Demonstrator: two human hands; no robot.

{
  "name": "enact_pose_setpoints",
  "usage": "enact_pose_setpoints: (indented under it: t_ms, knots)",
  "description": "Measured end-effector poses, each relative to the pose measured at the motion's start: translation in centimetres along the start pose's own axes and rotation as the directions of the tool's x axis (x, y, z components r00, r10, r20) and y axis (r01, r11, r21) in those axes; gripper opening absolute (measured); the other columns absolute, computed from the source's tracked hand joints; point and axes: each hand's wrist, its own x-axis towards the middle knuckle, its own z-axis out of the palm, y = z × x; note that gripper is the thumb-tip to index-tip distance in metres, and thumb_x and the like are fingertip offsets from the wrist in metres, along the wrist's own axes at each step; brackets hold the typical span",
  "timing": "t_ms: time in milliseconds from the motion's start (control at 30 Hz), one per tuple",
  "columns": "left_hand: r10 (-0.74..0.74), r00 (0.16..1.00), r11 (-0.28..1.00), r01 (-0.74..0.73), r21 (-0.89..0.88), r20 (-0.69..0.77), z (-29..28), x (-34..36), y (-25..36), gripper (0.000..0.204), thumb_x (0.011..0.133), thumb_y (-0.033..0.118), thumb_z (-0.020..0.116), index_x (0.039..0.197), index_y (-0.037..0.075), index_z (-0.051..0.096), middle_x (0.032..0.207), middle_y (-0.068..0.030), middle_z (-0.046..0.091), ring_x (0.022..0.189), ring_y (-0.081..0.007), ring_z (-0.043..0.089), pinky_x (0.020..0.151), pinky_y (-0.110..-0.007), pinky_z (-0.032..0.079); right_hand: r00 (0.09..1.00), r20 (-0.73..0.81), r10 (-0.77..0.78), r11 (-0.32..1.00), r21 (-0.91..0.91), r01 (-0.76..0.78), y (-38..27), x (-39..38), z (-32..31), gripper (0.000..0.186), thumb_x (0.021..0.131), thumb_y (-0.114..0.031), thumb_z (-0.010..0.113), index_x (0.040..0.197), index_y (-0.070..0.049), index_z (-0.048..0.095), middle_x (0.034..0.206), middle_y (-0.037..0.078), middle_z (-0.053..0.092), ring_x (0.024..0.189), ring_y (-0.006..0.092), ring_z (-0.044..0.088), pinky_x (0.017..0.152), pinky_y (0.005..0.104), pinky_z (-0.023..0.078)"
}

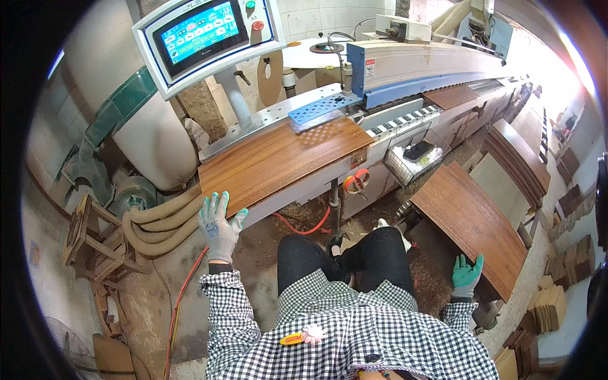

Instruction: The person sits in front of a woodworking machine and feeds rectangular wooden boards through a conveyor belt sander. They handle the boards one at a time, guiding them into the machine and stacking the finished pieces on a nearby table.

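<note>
A long brown wood-grain board (272, 161) lies on the bed of the machine, its far end beside a blue perforated plate (323, 109). My left hand (219, 227), in a grey glove with green fingertips, is at the board's near left corner with its fingers spread. On the right, a second wood-grain board (465, 218) lies slanted at the top of a low stack. My right hand (467, 277), showing green on its glove, is at this board's near edge with fingers apart; whether it bears on the board I cannot tell.
A control panel with a lit screen (202, 33) stands at the upper left. A wire basket (415, 158) hangs on the machine's side, near a red-and-yellow handwheel (356, 182). Thick hoses (158, 228) and a red cable (183, 288) run on the left. More boards (516, 164) are stacked right.
</note>
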Motion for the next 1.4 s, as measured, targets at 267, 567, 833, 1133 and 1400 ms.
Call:
enact_pose_setpoints:
  t_ms: [267,567,833,1133,1400]
  knots:
    - [0.02,1.0,1.0,-0.02,-0.01,0.001,-0.3,0.0,0.1,0.069,0.086,0.052,0.07,0.142,0.015,0.054,0.147,-0.0152,0.05,0.142,-0.0364,0.037,0.116,-0.054,0.024,0.995,0.08,0.061,0.998,-0.003,-0.06,1.1,-3.3,0.0,0.032,0.093,-0.037,0.069,0.118,-0.017,0.064,0.108,0.003,0.069,0.095,0.0276,0.065,0.096,0.0449,0.05]
    - [-0.015,0.993,1.0,0.012,-0.024,-0.115,0.3,-2.1,-3.0,0.065,0.09,0.045,0.069,0.146,0.018,0.048,0.149,-0.0134,0.048,0.142,-0.0376,0.036,0.116,-0.055,0.023,0.994,0.065,0.084,0.996,0.0,-0.085,0.9,-4.4,0.8,0.037,0.092,-0.043,0.069,0.117,-0.016,0.064,0.108,0.003,0.069,0.095,0.0267,0.066,0.096,0.0446,0.049]
    - [-0.045,0.991,0.987,0.025,-0.156,-0.124,1.1,-2.7,-4.2,0.064,0.092,0.044,0.067,0.147,0.019,0.047,0.15,-0.0144,0.047,0.141,-0.0388,0.037,0.116,-0.055,0.023,0.996,0.073,0.05,0.998,-0.032,-0.048,1.0,-4.6,0.7,0.039,0.092,-0.044,0.07,0.118,-0.016,0.064,0.11,0.004,0.069,0.096,0.0265,0.065,0.097,0.0435,0.049]
    - [-0.058,0.994,0.977,0.037,-0.208,-0.094,0.8,-2.5,-4.1,0.066,0.092,0.046,0.067,0.148,0.019,0.046,0.151,-0.0163,0.045,0.143,-0.0373,0.037,0.117,-0.055,0.022,0.996,0.073,0.051,0.999,0.002,-0.051,0.9,-4.6,0.1,0.036,0.093,-0.043,0.069,0.117,-0.017,0.064,0.106,0.003,0.07,0.095,0.0266,0.067,0.095,0.0432,0.05]
    - [-0.066,0.995,0.974,0.05,-0.219,-0.07,1.0,-2.4,-4.5,0.067,0.092,0.048,0.067,0.149,0.02,0.046,0.151,-0.0165,0.046,0.143,-0.0373,0.036,0.118,-0.053,0.021,0.999,0.046,0.027,0.999,0.02,-0.028,0.5,-4.9,-0.3,0.039,0.092,-0.045,0.069,0.118,-0.017,0.065,0.107,0.003,0.07,0.096,0.027,0.066,0.095,0.044,0.05]
